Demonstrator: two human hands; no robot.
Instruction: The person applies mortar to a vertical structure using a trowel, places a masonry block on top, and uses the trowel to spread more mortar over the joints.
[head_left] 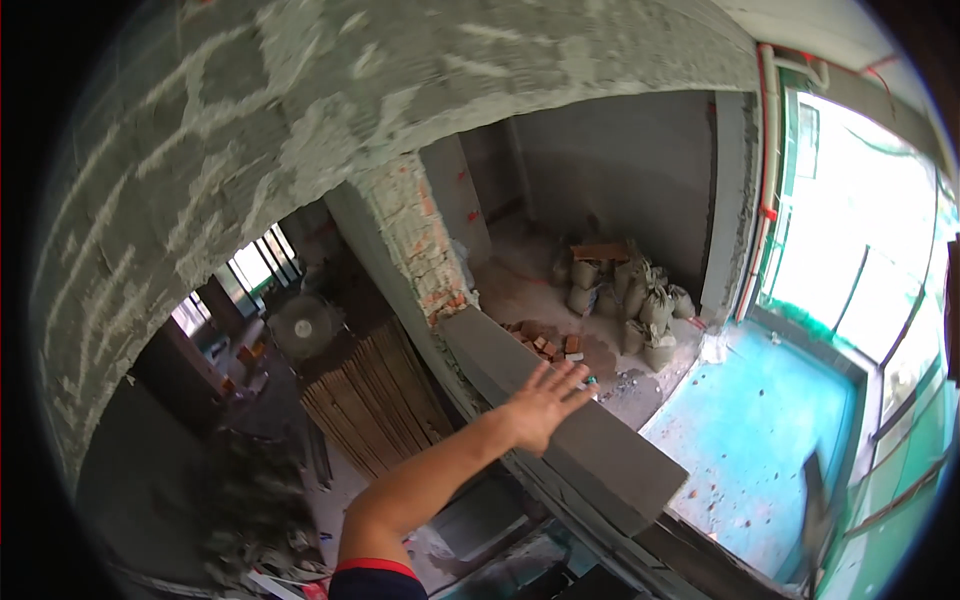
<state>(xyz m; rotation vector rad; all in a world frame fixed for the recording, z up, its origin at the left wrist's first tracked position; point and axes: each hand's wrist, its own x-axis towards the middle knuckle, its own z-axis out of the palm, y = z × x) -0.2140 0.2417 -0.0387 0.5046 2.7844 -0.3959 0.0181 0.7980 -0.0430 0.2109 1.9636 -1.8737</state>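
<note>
A long grey building block (620, 460) lies across the top of a narrow wall, its near end toward the lower right. My left hand (545, 405) rests over the block's long side with its fingers spread, gripping nothing. The block's far end meets a rough brick pillar (415, 235). Toward the right, a dark narrow strip (815, 510) is smeared by motion, and I cannot make out what it is. My right hand does not show.
A rough block wall (250, 110) arches overhead. Beyond the block are broken red bricks (545, 342) and filled sacks (640, 295). Long boards (375, 400) lean below on the left, near a round pale drum-like thing (303, 327). Pale blue floor (760, 420) lies beside the bright windows.
</note>
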